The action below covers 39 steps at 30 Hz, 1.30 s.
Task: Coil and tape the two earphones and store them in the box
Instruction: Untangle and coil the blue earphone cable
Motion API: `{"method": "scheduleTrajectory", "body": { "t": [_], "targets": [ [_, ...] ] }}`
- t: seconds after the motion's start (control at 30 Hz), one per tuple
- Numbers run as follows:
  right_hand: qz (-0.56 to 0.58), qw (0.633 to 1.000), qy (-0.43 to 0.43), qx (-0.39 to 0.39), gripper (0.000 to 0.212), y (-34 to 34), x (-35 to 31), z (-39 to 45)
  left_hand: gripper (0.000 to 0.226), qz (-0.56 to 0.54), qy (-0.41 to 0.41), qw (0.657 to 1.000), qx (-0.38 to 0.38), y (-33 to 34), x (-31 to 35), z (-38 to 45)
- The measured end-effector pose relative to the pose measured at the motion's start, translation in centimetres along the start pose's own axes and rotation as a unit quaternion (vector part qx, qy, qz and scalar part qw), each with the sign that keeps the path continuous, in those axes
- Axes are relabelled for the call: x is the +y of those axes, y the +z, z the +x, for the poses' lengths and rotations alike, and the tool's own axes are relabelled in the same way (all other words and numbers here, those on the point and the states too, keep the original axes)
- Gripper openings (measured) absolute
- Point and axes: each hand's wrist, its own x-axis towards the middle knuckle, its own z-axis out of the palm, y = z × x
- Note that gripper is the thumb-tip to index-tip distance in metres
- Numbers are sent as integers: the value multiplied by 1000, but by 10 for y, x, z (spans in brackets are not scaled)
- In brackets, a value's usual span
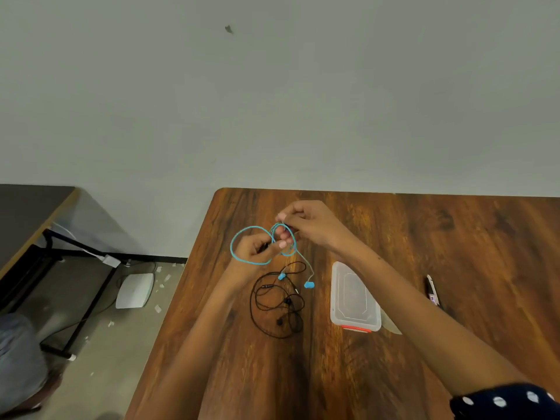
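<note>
A light-blue earphone (242,234) is held above the wooden table (424,237) by both hands. My left hand (257,248) pinches its cable, with a wide loop bulging to the left. My right hand (309,221) pinches a smaller coil of the same cable just to the right. Its two blue earbuds (309,284) dangle below the hands. A black earphone (277,301) lies in a loose tangle on the table under them. The clear plastic box (354,298) with an orange-red latch lies closed to the right of the black earphone.
A dark pen-like object (432,291) lies on the table right of the box. A pale flat piece (391,324) pokes out from behind the box. On the floor at left stand a white device (135,291) and a second table's black frame (81,283). The wall is close behind.
</note>
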Motion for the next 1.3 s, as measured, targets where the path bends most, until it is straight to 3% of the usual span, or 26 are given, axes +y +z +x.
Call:
{"method": "scheduleTrajectory", "body": {
  "t": [0.13,0.3,0.37,0.47,0.53,0.6,0.7,0.83,0.93,1.0,1.1,1.23,1.3],
  "targets": [
    [7,999,-48,-7,13,3,-9,-3,26,-62,-5,998,-23,6,8,6],
    [-27,982,-68,172,15,-16,20,-5,27,-207,-62,974,65,2,11,17],
    [-102,985,-44,129,35,-24,41,-6,26,-255,-75,962,64,0,13,21],
    [-177,984,15,-34,70,-18,70,-8,27,-325,-97,939,50,6,19,25],
    [-197,975,46,-95,48,-3,83,-5,28,-338,-100,935,46,11,23,27],
    [-208,971,88,-80,12,9,93,0,27,-335,-88,937,50,14,26,27],
    [-259,959,108,-25,20,7,100,9,27,-336,-75,937,63,7,29,25],
    [-97,978,183,1,19,-6,90,11,31,-316,-72,941,96,-7,25,20],
    [-13,989,150,-1,12,-17,77,8,30,-313,-96,936,129,-13,17,17],
    [12,993,114,-21,39,-21,71,6,29,-346,-117,920,139,-13,14,17],
    [-42,996,55,-64,71,-13,64,6,29,-403,-132,898,117,-7,15,20],
    [-134,989,-29,-59,31,18,65,11,29,-467,-139,868,95,7,23,24],
    [-207,978,-17,-34,14,25,70,16,29,-479,-141,862,91,6,26,25]
  ]
}}
